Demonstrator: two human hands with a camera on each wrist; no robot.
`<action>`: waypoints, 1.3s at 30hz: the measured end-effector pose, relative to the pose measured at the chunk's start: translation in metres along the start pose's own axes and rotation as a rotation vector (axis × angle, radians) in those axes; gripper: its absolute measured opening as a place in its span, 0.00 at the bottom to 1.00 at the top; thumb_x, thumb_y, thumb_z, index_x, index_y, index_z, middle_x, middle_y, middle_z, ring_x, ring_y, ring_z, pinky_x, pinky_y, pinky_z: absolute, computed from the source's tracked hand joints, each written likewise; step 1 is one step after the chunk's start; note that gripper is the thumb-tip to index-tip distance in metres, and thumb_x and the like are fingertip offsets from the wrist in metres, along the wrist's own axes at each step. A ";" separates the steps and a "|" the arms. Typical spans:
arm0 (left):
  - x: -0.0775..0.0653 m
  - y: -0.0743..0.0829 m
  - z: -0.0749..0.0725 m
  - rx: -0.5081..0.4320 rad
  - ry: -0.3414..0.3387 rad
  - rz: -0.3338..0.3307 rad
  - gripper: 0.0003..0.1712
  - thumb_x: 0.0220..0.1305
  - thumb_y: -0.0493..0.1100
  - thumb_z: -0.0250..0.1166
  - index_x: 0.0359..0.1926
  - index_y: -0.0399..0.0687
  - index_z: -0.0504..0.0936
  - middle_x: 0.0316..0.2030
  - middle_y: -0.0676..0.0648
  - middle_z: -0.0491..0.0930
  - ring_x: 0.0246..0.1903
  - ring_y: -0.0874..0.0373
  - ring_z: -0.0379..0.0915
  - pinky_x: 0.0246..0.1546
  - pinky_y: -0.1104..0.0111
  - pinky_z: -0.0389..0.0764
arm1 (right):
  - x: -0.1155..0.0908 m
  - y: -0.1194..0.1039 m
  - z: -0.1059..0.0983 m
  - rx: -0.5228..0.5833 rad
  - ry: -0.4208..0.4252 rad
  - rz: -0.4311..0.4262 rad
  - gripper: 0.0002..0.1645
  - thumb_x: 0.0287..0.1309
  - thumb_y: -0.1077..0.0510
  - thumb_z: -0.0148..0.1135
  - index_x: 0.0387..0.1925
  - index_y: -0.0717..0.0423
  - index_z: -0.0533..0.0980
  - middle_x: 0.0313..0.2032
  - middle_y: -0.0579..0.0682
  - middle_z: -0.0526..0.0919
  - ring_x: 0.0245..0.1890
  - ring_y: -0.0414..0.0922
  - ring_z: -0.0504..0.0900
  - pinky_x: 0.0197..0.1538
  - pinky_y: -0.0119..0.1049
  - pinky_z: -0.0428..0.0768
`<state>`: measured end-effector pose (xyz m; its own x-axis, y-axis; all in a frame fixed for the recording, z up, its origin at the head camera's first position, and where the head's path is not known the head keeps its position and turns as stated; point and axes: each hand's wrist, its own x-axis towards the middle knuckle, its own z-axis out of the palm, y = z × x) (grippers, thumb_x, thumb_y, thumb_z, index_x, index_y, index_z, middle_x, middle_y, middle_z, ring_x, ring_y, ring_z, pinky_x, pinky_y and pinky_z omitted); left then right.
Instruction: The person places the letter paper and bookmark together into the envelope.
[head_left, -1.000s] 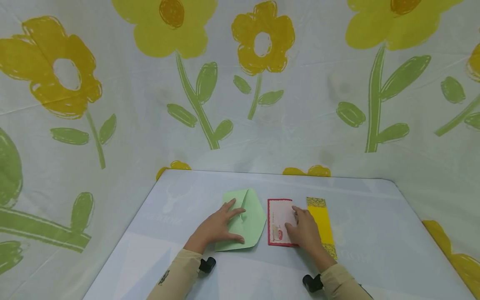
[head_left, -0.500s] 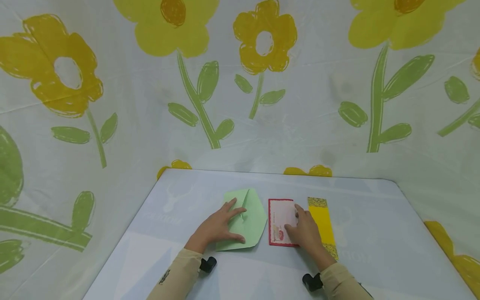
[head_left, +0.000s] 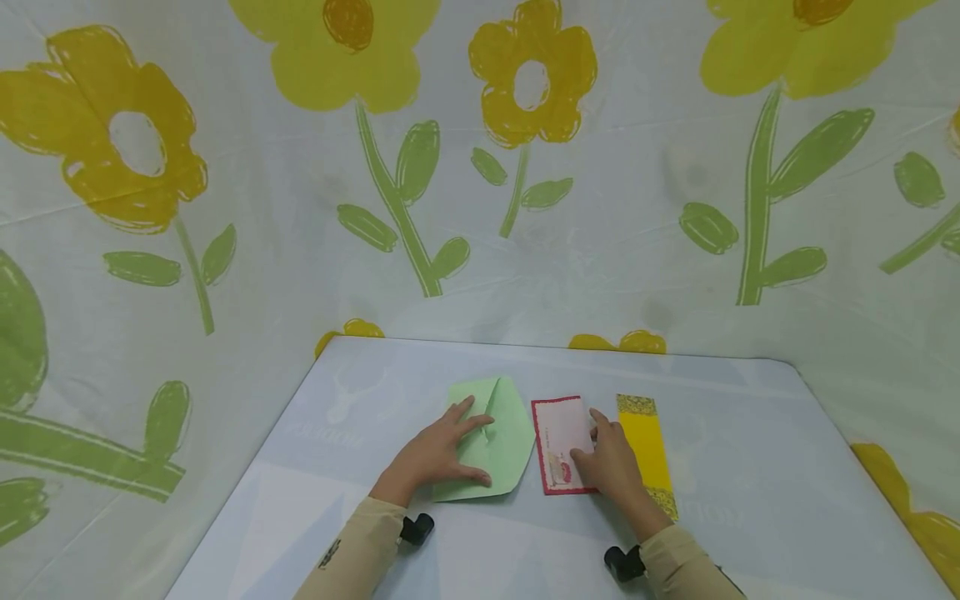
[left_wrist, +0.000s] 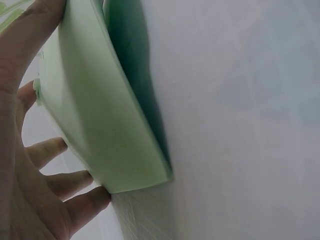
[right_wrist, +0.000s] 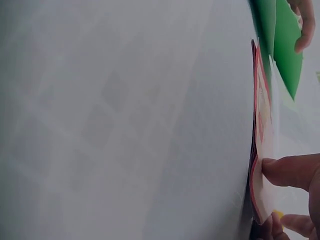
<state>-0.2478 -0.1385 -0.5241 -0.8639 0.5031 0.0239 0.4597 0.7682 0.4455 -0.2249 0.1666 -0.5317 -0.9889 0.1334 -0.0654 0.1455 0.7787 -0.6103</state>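
A pale green envelope [head_left: 513, 433] lies on the table with its pointed flap toward the right. My left hand [head_left: 435, 454] rests on its left part, fingers spread. In the left wrist view, fingertips touch one edge of the envelope [left_wrist: 100, 110] and the thumb lies along it. Right of the envelope is a folded white card [head_left: 557, 425] with a red border, slightly tilted. My right hand [head_left: 615, 462] pinches its right side. In the right wrist view, the thumb presses the top face of the card [right_wrist: 265, 125], other fingers are at its end, and its layers part slightly.
A yellow paper strip [head_left: 647, 442] with gold patterned ends lies right of the card, partly behind the right hand. The pale table [head_left: 750, 450] ends at a flower-printed cloth [head_left: 615, 275]. Small black devices sit at the left wrist [head_left: 417, 529] and right wrist [head_left: 624, 565].
The card has turned slightly, its top edge swinging left toward the envelope. Both hands stay nearly where they were, and the envelope has not moved.
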 end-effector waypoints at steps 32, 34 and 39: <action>0.000 -0.001 0.002 0.017 -0.003 -0.016 0.57 0.37 0.80 0.73 0.72 0.75 0.68 0.80 0.49 0.48 0.76 0.38 0.49 0.64 0.46 0.72 | -0.003 0.004 -0.004 0.069 0.035 -0.045 0.39 0.63 0.59 0.68 0.73 0.59 0.66 0.48 0.59 0.82 0.38 0.49 0.76 0.49 0.48 0.84; 0.000 -0.001 0.002 0.014 0.000 -0.012 0.57 0.38 0.80 0.73 0.72 0.74 0.69 0.80 0.48 0.48 0.76 0.37 0.49 0.63 0.46 0.72 | -0.002 0.004 -0.004 0.084 0.035 -0.032 0.39 0.64 0.59 0.68 0.73 0.58 0.65 0.48 0.60 0.82 0.39 0.50 0.77 0.50 0.48 0.84; 0.000 0.000 0.001 0.006 0.003 -0.004 0.57 0.38 0.79 0.74 0.72 0.73 0.69 0.80 0.47 0.49 0.76 0.37 0.49 0.63 0.45 0.73 | -0.001 0.004 -0.004 0.114 0.030 0.004 0.39 0.66 0.59 0.66 0.74 0.57 0.63 0.51 0.62 0.81 0.42 0.52 0.77 0.55 0.51 0.82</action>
<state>-0.2476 -0.1385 -0.5253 -0.8662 0.4990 0.0250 0.4576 0.7723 0.4407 -0.2236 0.1723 -0.5314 -0.9867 0.1558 -0.0457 0.1433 0.7037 -0.6959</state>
